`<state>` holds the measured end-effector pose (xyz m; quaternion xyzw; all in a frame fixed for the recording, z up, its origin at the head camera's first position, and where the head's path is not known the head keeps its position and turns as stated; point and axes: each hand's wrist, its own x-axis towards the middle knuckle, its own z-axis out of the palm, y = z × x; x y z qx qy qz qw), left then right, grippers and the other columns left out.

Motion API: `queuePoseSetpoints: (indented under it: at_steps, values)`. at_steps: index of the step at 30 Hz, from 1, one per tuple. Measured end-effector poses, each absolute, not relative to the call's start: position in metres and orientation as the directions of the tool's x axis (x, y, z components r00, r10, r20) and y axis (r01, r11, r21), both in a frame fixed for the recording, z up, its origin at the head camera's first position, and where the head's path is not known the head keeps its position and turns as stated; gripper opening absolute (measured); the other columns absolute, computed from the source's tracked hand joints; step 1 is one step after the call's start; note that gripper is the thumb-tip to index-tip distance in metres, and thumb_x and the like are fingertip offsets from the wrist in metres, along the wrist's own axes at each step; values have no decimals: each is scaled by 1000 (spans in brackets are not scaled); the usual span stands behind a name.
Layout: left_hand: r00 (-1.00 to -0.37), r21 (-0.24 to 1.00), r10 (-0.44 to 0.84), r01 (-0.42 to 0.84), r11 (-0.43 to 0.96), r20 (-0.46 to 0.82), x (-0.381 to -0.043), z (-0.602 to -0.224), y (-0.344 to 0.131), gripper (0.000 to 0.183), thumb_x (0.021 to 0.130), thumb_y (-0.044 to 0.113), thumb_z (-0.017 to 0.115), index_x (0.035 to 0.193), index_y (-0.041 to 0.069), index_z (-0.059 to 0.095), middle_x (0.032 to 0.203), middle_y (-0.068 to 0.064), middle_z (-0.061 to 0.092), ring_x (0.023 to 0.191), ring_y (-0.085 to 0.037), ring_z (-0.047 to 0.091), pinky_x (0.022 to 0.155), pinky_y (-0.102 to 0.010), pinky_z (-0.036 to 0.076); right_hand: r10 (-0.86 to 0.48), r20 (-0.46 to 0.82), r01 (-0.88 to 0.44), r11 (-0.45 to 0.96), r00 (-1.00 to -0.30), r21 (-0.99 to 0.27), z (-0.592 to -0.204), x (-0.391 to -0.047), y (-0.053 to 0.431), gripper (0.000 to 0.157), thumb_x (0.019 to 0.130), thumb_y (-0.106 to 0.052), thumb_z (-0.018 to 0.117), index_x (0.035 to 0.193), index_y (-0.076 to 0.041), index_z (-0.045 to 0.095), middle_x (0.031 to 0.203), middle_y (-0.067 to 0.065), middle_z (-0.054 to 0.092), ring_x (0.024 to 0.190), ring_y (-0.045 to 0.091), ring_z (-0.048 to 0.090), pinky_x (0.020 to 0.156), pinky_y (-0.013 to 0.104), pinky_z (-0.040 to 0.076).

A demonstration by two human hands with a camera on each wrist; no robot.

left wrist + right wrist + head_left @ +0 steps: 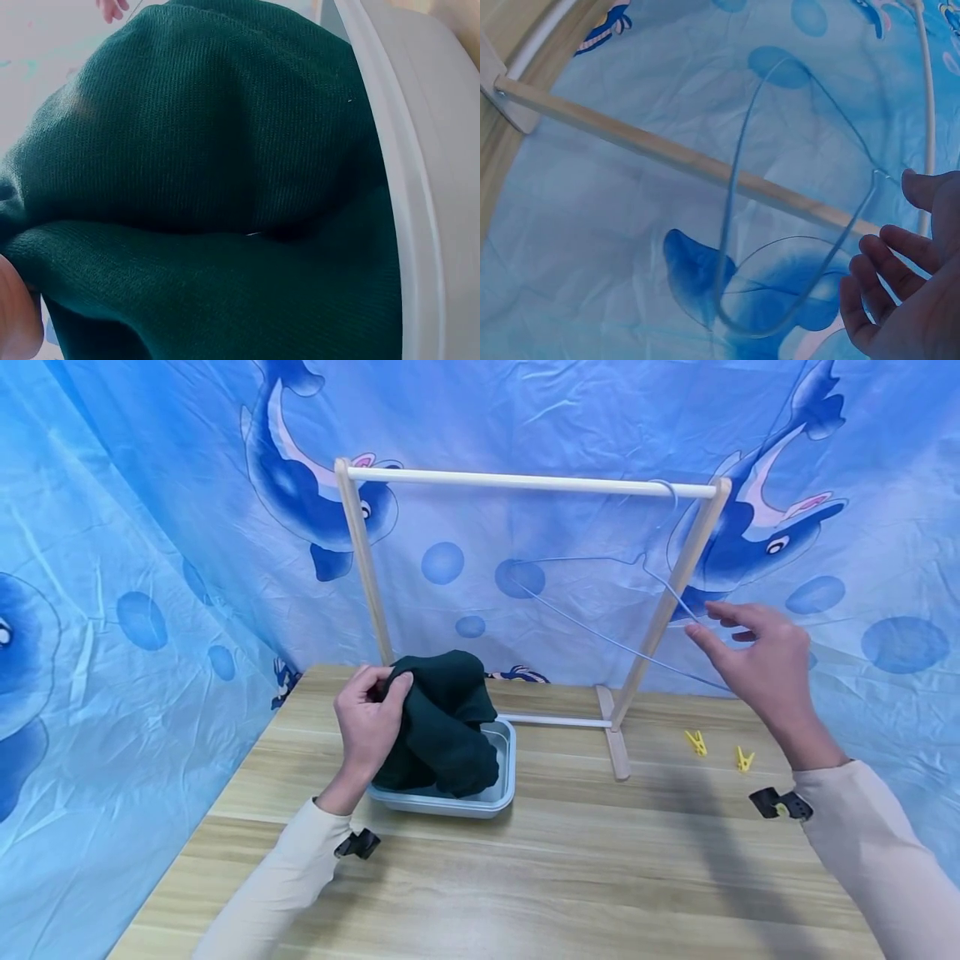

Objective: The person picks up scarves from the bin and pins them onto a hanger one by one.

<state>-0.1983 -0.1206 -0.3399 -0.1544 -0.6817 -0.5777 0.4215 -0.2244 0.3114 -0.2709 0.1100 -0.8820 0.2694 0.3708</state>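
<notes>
Pinching green cloth [446,727] is the left hand [366,720]; the right hand [767,664], fingers parted, hovers near the hanger [726,225].

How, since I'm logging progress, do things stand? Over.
Left fingers pinching dark green cloth, bunched partly inside tray. Right fingers parted beside hanger. No obstruction apparent.

Cloth [442,727] dark green; hanger [730,206] probably pale blue; clothespins [697,743] yellow; curtain [585,418] blue, dolphin-printed.
</notes>
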Motion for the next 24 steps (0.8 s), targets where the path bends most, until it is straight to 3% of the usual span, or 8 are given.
queuePoseSetpoints:
  at_steps: [6, 12, 13, 15, 19, 24]
  values:
    - [-620, 669, -253, 691, 272, 743, -194, -338, -121, 7, 89, -9, 67, 84, -13, 69, 70, -15, 49, 67, -13, 43, 64, -24, 34, 43, 615, -318, 826, -788, -465, -278, -232, 317, 54, 93, -40, 75, 130, -2, 69, 120, 25, 70, 106, 41, 67, 75, -2, 32]
    - [-627, 674, -246, 680, 289, 739, -195, -340, -122, 6, 89, -9, 67, 85, -12, 70, 71, -14, 51, 66, -11, 43, 64, -23, 35, 48, 582, -298, 824, -811, -483, -284, -236, 321, 54, 94, -41, 74, 132, -2, 68, 116, 26, 71, 97, 42, 71, 67, -5, 32]
    - [-628, 674, -246, 679, 292, 739, -197, -342, -123, 5, 89, -9, 68, 85, -12, 70, 71, -14, 51, 66, -11, 43, 64, -23, 36, 49, 583, -296, 825, -811, -481, -284, -236, 321, 53, 95, -41, 73, 131, -2, 68, 114, 26, 72, 95, 39, 72, 66, -4, 33]
    - [-628, 674, -244, 677, 297, 739, -201, -348, -126, 5, 89, -8, 69, 86, -10, 72, 72, -13, 52, 65, -10, 44, 64, -23, 36, 56, 581, -291, 824, -812, -486, -284, -237, 322, 51, 96, -40, 72, 130, -3, 69, 110, 25, 73, 89, 19, 72, 65, -2, 34]
    - [-632, 674, -237, 673, 304, 738, -211, -360, -132, 5, 90, -3, 71, 87, -4, 75, 73, -11, 53, 66, -11, 45, 64, -23, 37, 77, 559, -271, 814, -826, -514, -284, -237, 322, 48, 97, -40, 70, 129, -5, 70, 106, 24, 74, 80, -16, 52, 64, 4, 37]
    - [-637, 675, -227, 676, 295, 737, -212, -363, -136, 6, 92, 3, 73, 88, 1, 77, 73, -6, 55, 66, -12, 47, 64, -24, 39, 94, 529, -248, 806, -843, -538, -284, -238, 323, 46, 100, -41, 65, 127, -4, 72, 104, 25, 74, 76, -18, 48, 61, 7, 39]
